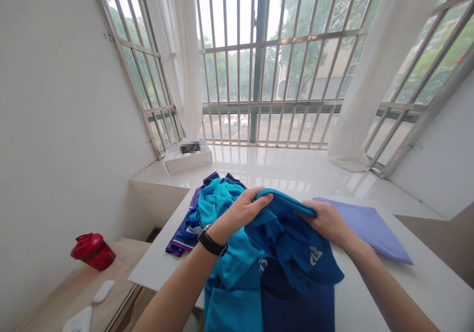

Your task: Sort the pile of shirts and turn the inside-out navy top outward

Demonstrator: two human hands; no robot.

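A blue shirt [292, 243], turquoise on the left and darker blue on the right, with white print, is held bunched up over the white table. My left hand [248, 206] is closed on its upper edge, thumb on top. Gripping the other end of that same edge is my right hand [328, 218], so the fabric band stretches between both hands. The lower part of the cloth hangs down past the front of the table. Behind my left hand lies a purple and navy garment [181, 236] with striped trim, partly covered by turquoise fabric.
A folded lavender cloth [370, 226] lies on the white table [422, 282] at the right. On the window sill [289, 166] stands a white box [188, 160]. At lower left, a red lidded cup [94, 252] and white items sit on a wooden surface [128, 250]. Barred windows enclose the back.
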